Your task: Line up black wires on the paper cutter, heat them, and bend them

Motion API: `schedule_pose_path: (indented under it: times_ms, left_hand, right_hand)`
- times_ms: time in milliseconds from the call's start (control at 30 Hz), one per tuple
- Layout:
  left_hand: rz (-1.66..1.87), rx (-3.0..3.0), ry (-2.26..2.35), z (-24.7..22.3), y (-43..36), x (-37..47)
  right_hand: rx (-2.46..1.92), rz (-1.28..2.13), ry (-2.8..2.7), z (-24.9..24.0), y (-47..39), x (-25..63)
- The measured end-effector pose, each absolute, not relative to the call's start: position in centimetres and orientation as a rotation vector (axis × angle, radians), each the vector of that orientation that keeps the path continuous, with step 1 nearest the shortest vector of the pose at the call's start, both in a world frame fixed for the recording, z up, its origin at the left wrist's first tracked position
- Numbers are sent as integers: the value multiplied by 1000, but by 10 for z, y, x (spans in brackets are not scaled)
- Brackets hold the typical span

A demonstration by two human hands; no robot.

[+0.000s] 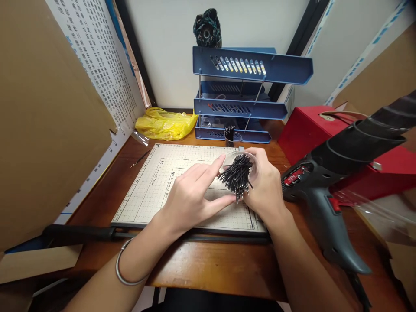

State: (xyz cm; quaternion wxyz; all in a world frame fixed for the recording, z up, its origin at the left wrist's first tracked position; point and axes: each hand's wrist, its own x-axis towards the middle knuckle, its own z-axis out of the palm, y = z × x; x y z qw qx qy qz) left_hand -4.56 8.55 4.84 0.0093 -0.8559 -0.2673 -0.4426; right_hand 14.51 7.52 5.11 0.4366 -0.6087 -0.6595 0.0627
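The right hand was wrapped around a clear plastic cup, gripping its side, with the mouth tilted toward the wearer. The left hand reached the cup's mouth, forefinger and thumb parted on either side of the contents; whether they pressed on anything, I could not tell. Inside the cup was a dense bundle of thin black strands with pale tips, fanning out over the rim. The cup was above the right-hand part of a gridded paper trimmer, whose black handle lay along the near edge, pointing left.

Just beyond the trimmer stood a second clear cup, partly hidden by the first, with more black strands upright in it. Behind that rose a blue three-tier tray rack; its lower trays held small items, too obscured to name, and a dark, rounded object sat on top. A crumpled yellow bag lay left of the rack. To the right, a grey pistol-shaped power tool crowded the right forearm and blocked part of a red box.
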Motion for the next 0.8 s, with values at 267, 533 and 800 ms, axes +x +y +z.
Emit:
schedule_pose_path:
  times_ms: [267, 533, 800]
  left_hand:
    - [-1501, -2667, -813, 47, 81, -40]
    - [-1478, -2662, -826, 42, 79, -39]
    - [-1316, -2728, -752, 43, 82, -41]
  right_hand:
    - [-1584, 223, -1547, 48, 73, 137]
    - [-1320, 509, -1615, 42, 76, 137]
    - [-1202, 467, -1728, 45, 81, 144]
